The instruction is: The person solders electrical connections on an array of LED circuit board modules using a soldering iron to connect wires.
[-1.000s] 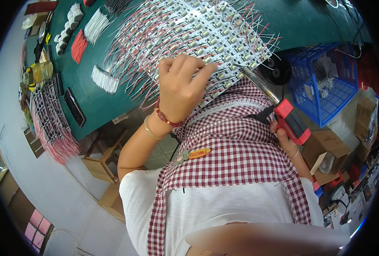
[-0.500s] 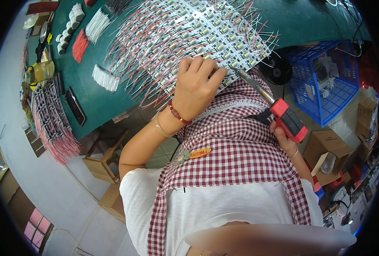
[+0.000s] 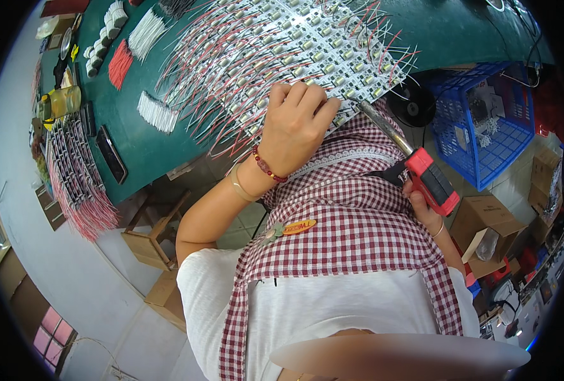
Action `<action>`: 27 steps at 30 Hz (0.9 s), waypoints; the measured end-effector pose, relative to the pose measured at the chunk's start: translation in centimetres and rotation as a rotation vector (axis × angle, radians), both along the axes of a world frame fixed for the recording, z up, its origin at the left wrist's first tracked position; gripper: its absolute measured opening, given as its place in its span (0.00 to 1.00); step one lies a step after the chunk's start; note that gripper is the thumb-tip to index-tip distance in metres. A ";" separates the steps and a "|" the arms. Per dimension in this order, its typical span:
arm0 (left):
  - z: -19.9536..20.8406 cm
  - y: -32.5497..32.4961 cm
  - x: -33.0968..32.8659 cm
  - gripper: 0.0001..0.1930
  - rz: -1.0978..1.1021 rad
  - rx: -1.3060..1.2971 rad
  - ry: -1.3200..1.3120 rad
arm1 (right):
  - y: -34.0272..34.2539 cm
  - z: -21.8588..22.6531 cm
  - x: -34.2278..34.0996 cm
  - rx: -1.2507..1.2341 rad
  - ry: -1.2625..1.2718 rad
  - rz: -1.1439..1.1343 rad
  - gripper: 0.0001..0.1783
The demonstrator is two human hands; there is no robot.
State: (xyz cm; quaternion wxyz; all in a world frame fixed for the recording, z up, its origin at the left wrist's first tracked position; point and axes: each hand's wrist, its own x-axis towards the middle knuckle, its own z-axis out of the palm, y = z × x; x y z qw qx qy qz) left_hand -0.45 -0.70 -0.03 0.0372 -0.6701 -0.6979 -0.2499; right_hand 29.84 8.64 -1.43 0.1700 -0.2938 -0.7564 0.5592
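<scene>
A large panel of small white circuit boards (image 3: 323, 47) lies at the table's near edge, with many red and white wires (image 3: 196, 82) fanning out from its left side. My left hand (image 3: 296, 124) rests on the panel's near edge, its fingers curled down and pressed together; whatever they pinch is hidden beneath them. Gripped in my right hand (image 3: 424, 208) is a red and black soldering gun (image 3: 431, 181). Its metal barrel slants up and left, and the thin tip is at the panel's near right edge, just right of my left fingers.
On the green table (image 3: 145, 149) lie bundles of white wires (image 3: 158, 112) and red wires (image 3: 120, 65), a phone (image 3: 111, 154) and a stack of wired boards (image 3: 79, 178). To the right are a black round object (image 3: 411, 103), a blue crate (image 3: 472, 136) and a cardboard box (image 3: 485, 225).
The soldering gun and my right hand have shifted slightly to the right, taking the tip a little farther from my left fingers. My left hand stays almost in place.
</scene>
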 end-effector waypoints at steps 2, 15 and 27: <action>0.0 0.0 0.0 0.12 0.001 0.004 0.002 | 0.0 -0.4 0.3 -0.014 0.002 0.011 0.09; 0.0 0.0 0.1 0.12 -0.002 0.018 -0.007 | -0.2 -0.5 0.2 0.092 -0.019 0.010 0.10; 0.5 0.1 -0.1 0.12 0.009 0.011 0.009 | 0.0 -0.5 0.2 -0.061 0.002 -0.137 0.18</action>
